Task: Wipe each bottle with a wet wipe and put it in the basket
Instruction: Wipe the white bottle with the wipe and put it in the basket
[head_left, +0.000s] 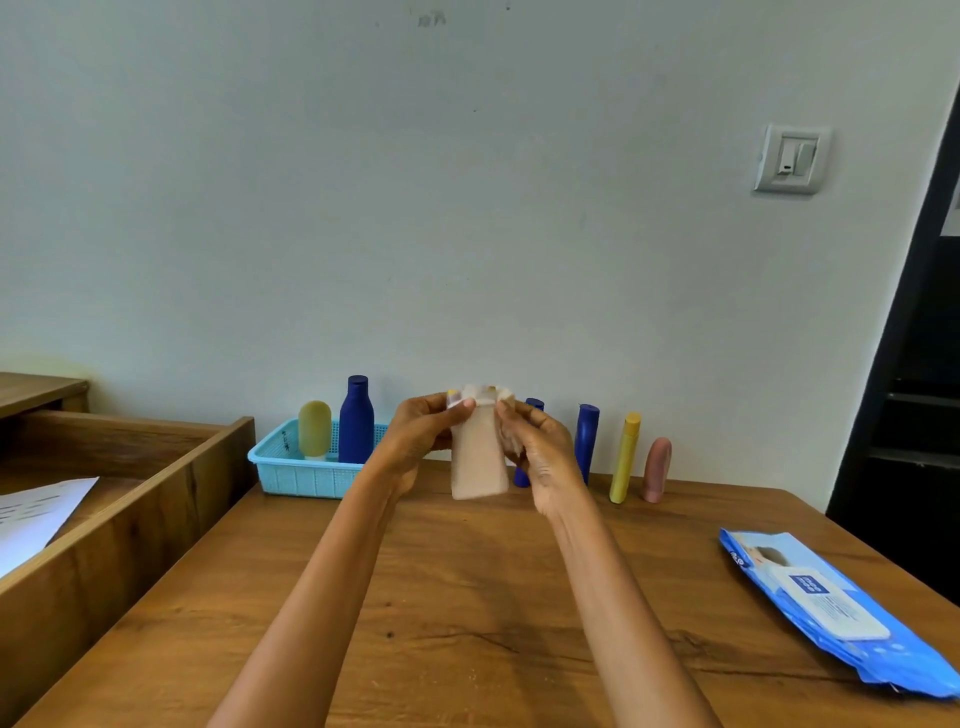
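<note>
At the centre of the frame both hands held a pale beige bottle (479, 462) up above the tabletop (467, 597). The left hand (421, 436) pinched its top end, thumb and fingers curled around the cap area, where a white wipe (480, 392) was bunched. The right hand (540, 452) curled round the bottle's right side, fingers pressing a fold of the wipe against it. The picture was blurred there, so the exact lie of the wipe could not be told.

The bottle looked like light, stiff plastic with a smooth skin; wet from the wipe, it would likely turn slippery. A hold across its flat, broad body seemed safer than one at the narrow top, and it seemed unlikely to break if it slipped.

Left of centre the light blue basket (306, 475) sat on the tabletop near the wall, with an olive tube (314, 428) and a dark blue bottle (356, 421) standing inside. Right of the hands, four more stood upright in a row near the wall: a small blue bottle (534, 404) mostly hidden behind the right hand, a taller blue one (587, 441), a yellow tube (625, 457) and a pink tube (657, 470). By my reckoning those four were not yet wiped. The blue wipes pack (831, 608) lay flat at the lower right.
</note>
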